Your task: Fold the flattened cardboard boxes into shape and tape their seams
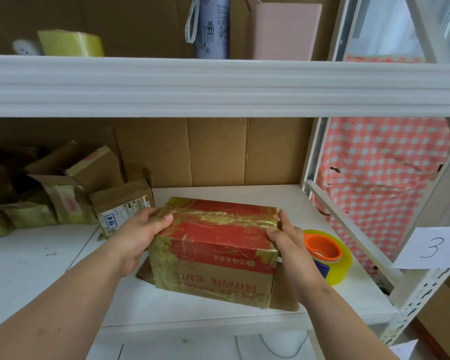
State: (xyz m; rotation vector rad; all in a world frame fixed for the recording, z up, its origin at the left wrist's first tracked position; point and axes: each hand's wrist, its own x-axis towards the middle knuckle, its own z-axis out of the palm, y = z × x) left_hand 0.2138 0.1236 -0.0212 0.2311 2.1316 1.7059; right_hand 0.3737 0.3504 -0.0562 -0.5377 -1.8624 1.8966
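Red-and-brown cardboard box (216, 249) standing folded on the white shelf (63, 255), printing upside down, bottom flaps splayed beneath, top seam already crossed with yellowish tape. Held from both ends: left hand (143, 233) grasping the left top corner, thumb over the lid; right hand (283, 236) pressed flat against the right end, fingers straight, thumb on the near edge. Likely steadying and squaring the box, or smoothing tape ends down. Tape roll (330, 255) just beside the right hand, within easy reach for the next seam. Crumpled boxes (70, 188) crowding the left; open shelf behind and in front; upper shelf beam (218, 87) limiting lift.
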